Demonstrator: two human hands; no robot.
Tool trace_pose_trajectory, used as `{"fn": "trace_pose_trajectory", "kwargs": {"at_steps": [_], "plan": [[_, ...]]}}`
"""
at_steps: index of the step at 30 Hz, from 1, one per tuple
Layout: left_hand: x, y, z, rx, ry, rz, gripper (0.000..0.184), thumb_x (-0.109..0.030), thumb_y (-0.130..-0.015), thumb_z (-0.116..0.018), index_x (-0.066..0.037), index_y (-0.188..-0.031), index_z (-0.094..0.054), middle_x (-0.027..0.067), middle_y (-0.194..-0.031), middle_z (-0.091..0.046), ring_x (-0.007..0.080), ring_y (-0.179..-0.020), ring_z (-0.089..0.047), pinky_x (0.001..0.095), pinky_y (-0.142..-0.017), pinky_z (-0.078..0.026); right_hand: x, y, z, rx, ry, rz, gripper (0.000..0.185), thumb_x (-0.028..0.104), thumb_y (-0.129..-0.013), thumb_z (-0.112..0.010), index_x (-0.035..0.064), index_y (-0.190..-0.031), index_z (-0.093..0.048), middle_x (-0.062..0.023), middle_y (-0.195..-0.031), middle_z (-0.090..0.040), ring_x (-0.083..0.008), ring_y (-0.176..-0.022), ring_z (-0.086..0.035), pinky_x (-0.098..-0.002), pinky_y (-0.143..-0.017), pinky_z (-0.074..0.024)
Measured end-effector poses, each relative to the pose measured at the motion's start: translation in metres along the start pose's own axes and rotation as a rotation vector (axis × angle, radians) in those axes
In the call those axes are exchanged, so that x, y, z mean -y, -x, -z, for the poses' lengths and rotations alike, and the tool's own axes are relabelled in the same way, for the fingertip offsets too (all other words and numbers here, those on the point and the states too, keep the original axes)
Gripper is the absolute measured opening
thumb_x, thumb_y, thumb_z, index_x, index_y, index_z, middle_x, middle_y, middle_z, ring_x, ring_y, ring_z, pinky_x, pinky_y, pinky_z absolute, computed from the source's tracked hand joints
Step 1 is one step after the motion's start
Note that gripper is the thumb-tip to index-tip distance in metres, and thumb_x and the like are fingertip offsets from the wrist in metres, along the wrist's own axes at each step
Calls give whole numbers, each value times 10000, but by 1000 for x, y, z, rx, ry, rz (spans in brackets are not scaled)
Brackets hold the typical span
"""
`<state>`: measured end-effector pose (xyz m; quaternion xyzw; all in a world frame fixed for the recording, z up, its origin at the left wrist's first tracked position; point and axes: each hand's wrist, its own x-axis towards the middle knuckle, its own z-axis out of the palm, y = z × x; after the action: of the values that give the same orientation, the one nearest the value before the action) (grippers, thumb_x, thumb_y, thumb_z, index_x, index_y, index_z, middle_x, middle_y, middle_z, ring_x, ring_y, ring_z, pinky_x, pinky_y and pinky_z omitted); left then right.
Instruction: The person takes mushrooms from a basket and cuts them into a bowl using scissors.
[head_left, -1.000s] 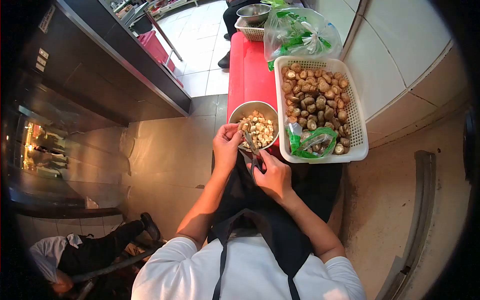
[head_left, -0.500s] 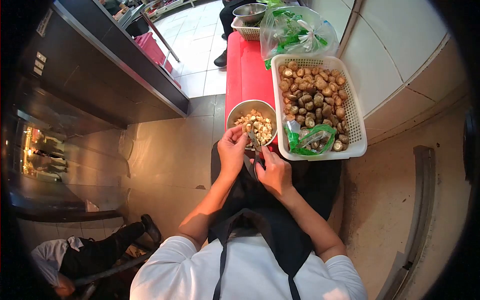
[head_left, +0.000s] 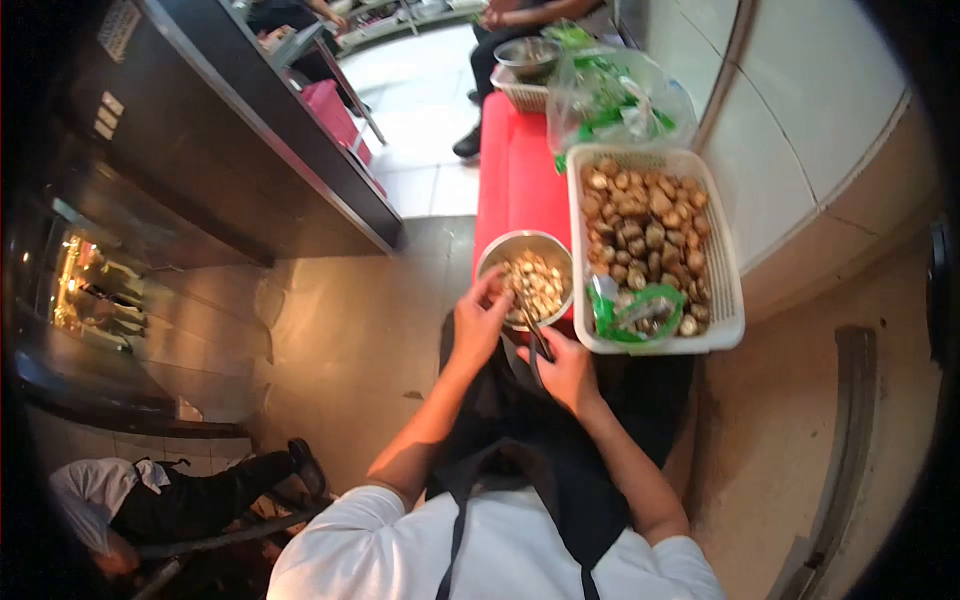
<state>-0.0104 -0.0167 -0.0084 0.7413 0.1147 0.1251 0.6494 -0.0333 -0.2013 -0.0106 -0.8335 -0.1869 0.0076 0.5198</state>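
My left hand [head_left: 481, 312] is at the near left rim of a metal bowl [head_left: 487, 254]. Its fingers pinch what looks like a small mushroom piece, mostly hidden by the fingertips. Dark-handled scissors [head_left: 536, 336] are gripped in my right hand [head_left: 567, 370], and their blades point over the bowl toward the left fingertips. Pale cut mushroom pieces [head_left: 543, 283] fill much of the bowl. Right of it, a white plastic basket [head_left: 730, 290] holds many whole brown mushrooms [head_left: 655, 237], with a green-and-clear plastic bag [head_left: 640, 312] on top at its near end.
Bowl and basket stand on a red bench [head_left: 522, 180] along a tiled wall [head_left: 800, 120]. Farther back are a bag of greens [head_left: 625, 100] and a steel bowl [head_left: 528, 55] on a second basket. One person sits beyond; another person [head_left: 190, 500] is at the lower left.
The whole view has shifted, so bench, bowl and basket appear lower and farther right. Both hands stay at the bowl with the scissors between them. More of the person beyond is visible.
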Motion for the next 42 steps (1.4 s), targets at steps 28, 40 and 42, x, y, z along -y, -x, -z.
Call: {"fn": "trace_pose_trajectory", "kwargs": {"at_steps": [28,40,42], "plan": [[-58,-33,-39,166,187,3,328,-164,-990,-663,33,-1252,-660,107,-1119,-716,174,-971,-695,295,-813,-576,-12,21,-7,248,-1069,-561,296,331,-1004,-666,54,-1105,-650,-9,-686,-600,-115,-523,-567,-268,-474,-445],[-87,-15,-153,893,-808,-895,100,-53,-791,-643,-36,-862,-711,165,-835,-707,362,-783,-707,419,-681,-564,-50,43,-15,274,-1010,-449,333,274,-971,-713,21,-1176,-641,45,-776,-580,-43,-661,-562,-218,-504,-457],[-82,-15,-155,982,-998,-915,113,-76,-789,-630,-50,-865,-709,178,-829,-707,382,-761,-710,444,-675,-567,-60,46,-17,287,-1008,-426,337,275,-968,-717,20,-1175,-642,36,-792,-584,-46,-675,-563,-221,-507,-458]]}}
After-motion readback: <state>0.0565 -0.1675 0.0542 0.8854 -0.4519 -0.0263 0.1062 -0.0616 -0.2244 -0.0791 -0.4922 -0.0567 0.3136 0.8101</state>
